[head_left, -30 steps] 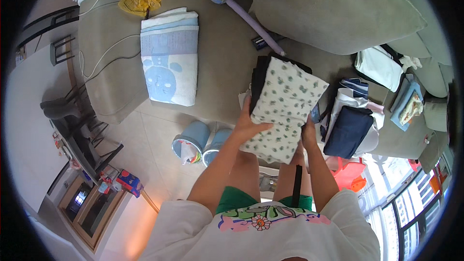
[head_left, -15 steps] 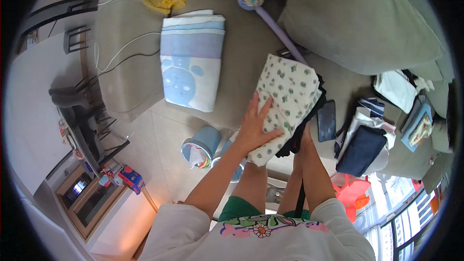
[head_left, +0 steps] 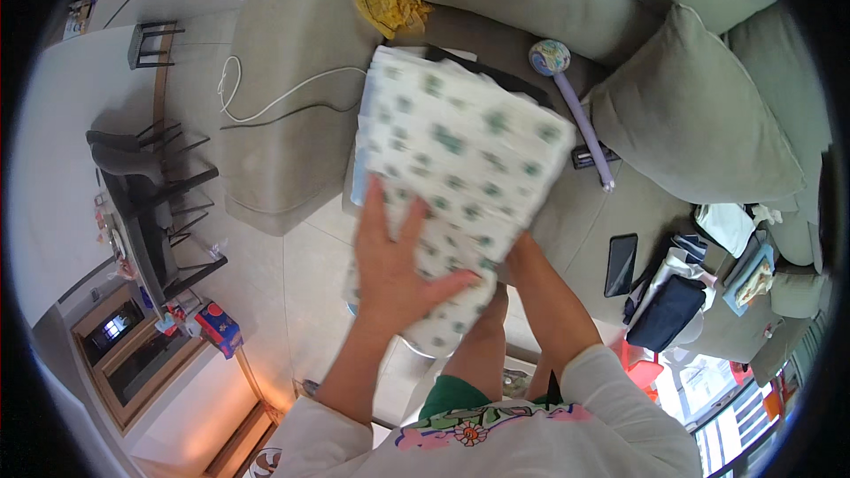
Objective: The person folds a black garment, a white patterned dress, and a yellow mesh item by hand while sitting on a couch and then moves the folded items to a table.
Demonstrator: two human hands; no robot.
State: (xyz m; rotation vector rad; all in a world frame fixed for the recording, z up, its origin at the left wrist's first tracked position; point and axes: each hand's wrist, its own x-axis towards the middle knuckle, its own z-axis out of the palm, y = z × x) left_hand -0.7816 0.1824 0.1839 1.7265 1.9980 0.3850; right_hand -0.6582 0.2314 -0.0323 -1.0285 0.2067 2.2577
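One printed cloth [head_left: 465, 150], seemingly already folded, is held over the sofa [head_left: 292, 150] and not yet set down; left hand [head_left: 394, 274] spread flat atop, right hand [head_left: 524, 258] beneath, its grip hidden, closure indeterminable; folded navy garment [head_left: 666, 314] rests further right

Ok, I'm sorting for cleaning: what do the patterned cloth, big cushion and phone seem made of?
Patterned cloth: probably cotton, matte, judging by its soft folded edges; blur hides the weave.
Big cushion: matte fabric, perhaps suede-like, with soft creases and no shine.
Phone: likely glass-fronted; its dark flat face looks smooth.
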